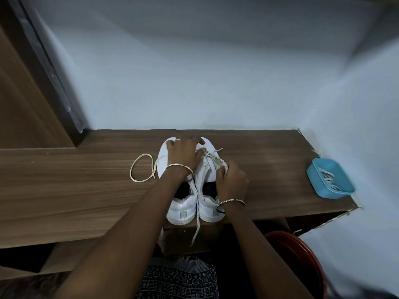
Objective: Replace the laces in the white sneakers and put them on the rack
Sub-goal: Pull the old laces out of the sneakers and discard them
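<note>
Left hand: lies spread over the front of the left sneaker, fingers reaching toward the lace holes of the shoe beside it; whether the fingertips pinch anything, I cannot tell from where I stand.
Right hand: curled closed around a bunch of white lace at the outer side of the right sneaker.
Bangles: a thin metal bangle sits on the left wrist, and another on the right wrist.
Left sneaker: white, heel toward the person, toe toward the wall, standing on the wooden shelf top.
Right sneaker: white, touching the left one side by side, partly laced near the toe, with a loose lace end sticking up by the left fingertips.
Hanging lace: a white strand drops between the two heels and over the front edge of the shelf.
Loose lace: a white lace lies in an open loop on the wood just left of the left sneaker.
Wooden shelf top: brown grain, runs along a pale wall.
Blue tray: rests at the right end of the shelf, well apart from the shoes, with white laces inside.
Red round object: low at the right, below the shelf edge; I cannot tell what it is.
</note>
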Tool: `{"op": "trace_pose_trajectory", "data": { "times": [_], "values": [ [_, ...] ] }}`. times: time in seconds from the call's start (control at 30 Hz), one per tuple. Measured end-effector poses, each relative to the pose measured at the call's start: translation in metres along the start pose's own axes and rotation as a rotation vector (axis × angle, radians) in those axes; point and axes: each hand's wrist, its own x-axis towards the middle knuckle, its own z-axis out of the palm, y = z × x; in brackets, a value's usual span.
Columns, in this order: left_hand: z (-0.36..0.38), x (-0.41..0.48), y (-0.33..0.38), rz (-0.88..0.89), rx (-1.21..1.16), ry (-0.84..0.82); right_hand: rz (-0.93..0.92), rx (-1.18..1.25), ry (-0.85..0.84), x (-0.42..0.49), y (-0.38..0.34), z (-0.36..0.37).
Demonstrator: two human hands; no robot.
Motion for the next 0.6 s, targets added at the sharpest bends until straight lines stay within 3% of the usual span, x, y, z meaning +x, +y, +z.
{"op": "trace_pose_trajectory", "data": {
  "times": [0.13, 0.3, 0.6],
  "values": [
    [0.009, 0.006, 0.015, 0.083, 0.198, -0.101, -0.007, -0.004, -0.010, 0.000, 0.001, 0.000],
    [0.010, 0.004, 0.011, 0.021, 0.217, -0.027, 0.007, -0.005, -0.010, 0.001, 0.002, 0.001],
    [-0.016, -0.003, -0.028, -0.647, -0.092, 0.238, 0.008, 0.005, 0.003, 0.001, 0.002, 0.002]
  ]
}}
